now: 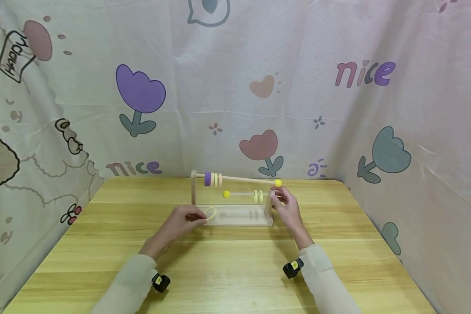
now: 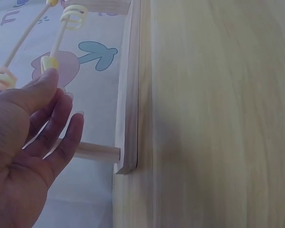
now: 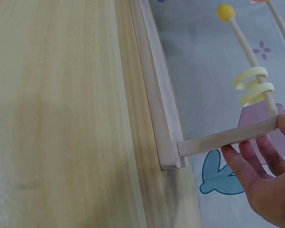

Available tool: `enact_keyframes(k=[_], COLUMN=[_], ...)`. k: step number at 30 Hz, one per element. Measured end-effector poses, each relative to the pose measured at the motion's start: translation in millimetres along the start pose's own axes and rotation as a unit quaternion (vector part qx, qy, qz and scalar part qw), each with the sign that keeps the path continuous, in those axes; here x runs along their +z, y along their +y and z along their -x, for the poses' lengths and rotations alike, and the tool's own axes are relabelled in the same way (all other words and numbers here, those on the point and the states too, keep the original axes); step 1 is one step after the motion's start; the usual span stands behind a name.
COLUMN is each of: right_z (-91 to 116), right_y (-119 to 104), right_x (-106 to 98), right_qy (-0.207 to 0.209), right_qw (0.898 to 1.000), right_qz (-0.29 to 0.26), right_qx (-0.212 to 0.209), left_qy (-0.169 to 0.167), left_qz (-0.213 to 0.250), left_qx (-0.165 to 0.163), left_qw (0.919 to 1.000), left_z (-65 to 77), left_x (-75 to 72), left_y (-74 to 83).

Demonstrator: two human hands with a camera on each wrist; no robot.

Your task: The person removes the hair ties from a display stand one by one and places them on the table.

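A wooden rack [image 1: 239, 221] stands on the table, with an upright post at each end and two rods. My left hand [image 1: 188, 218] pinches a thin yellow ring [image 1: 210, 213] in front of the left post [image 1: 193, 189]. In the left wrist view the ring [image 2: 49, 63] shows at the thumb tip, overlapping the lower rod's end. Fingers and thumb of my right hand [image 1: 288, 208] grip the right post [image 3: 228, 136] near its top. Two pale yellow rings [image 3: 256, 93] hang on the lower rod, which ends in a yellow ball [image 1: 226, 194].
The upper rod [image 1: 247, 179] carries purple, yellow and pink rings [image 1: 213, 179] near the left post and a yellow ball [image 1: 278, 183] at its right end. A printed curtain [image 1: 204, 87] hangs behind the wooden table [image 1: 235, 270].
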State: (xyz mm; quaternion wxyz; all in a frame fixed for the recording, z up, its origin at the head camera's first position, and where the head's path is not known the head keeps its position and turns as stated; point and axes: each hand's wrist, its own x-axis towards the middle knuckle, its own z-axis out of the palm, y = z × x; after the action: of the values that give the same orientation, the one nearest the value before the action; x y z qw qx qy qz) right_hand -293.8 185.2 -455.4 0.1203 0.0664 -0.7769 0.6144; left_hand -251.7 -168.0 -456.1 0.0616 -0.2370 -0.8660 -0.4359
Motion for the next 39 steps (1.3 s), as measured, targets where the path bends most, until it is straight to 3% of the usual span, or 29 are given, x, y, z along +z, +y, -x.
enact_keyframes(k=[10,19,32,39], right_z=[0,-2,1,14], right_y=[-1,-1,0,-36], right_x=[0,0,0,-2], right_qy=[0.002,-0.008,0.001,-0.013], right_qw=[1.0,1.0,1.0,1.0], right_qz=[0.011,0.01,-0.001,-0.006], right_qx=[0.008,0.013,-0.005,0.01], left_qy=[-0.027,-0.025,-0.037,-0.042], left_qz=[0.014,-0.003,-0.024,-0.036], left_qx=[0.01,0.031,0.012,0.029], left_qw=[0.9995,0.9992,0.9989,0.998], left_z=[8.0,16.1,27.7,35.6], left_x=[-11.7,-22.1,-37.7,-45.4], left_y=[-4.2,-11.1,-18.7,-25.1])
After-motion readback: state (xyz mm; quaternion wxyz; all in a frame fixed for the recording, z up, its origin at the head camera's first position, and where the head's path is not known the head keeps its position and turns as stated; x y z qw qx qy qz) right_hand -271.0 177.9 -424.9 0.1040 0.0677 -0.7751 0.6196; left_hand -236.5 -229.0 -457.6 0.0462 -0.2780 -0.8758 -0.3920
